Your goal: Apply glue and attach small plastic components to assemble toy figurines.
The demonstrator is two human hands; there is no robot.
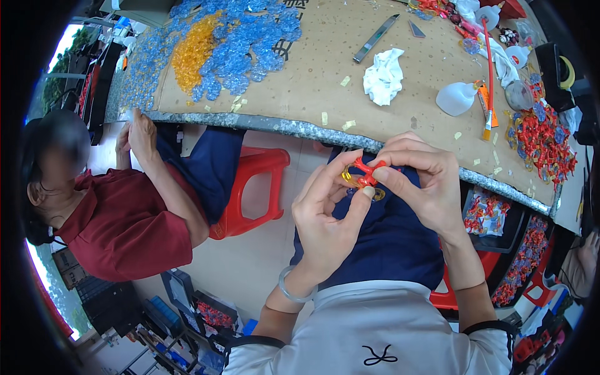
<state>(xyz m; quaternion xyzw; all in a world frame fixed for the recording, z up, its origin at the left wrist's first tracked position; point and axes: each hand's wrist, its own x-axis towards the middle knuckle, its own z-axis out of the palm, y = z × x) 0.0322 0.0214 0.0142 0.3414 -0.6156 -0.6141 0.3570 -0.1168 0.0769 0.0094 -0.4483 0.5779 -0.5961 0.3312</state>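
- Red plastic piece [367, 179], with a clear yellow part [347, 177] beside it: held above the dark blue trousers [375, 250], near the table edge [300, 128].
- Left hand [328, 209] and right hand [425, 178]: thumb and fingers of each narrowed on the red piece.
- Handling: a light, opposed pinch is probably best, the joint being kept uncovered.
- Direction: one red end is pointed up-left, toward the table; the long axis cannot be told, being partly covered by fingertips.

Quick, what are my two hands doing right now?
Left hand: closed, thumb and finger holding the red piece.
Right hand: closed, pinching the same red piece.
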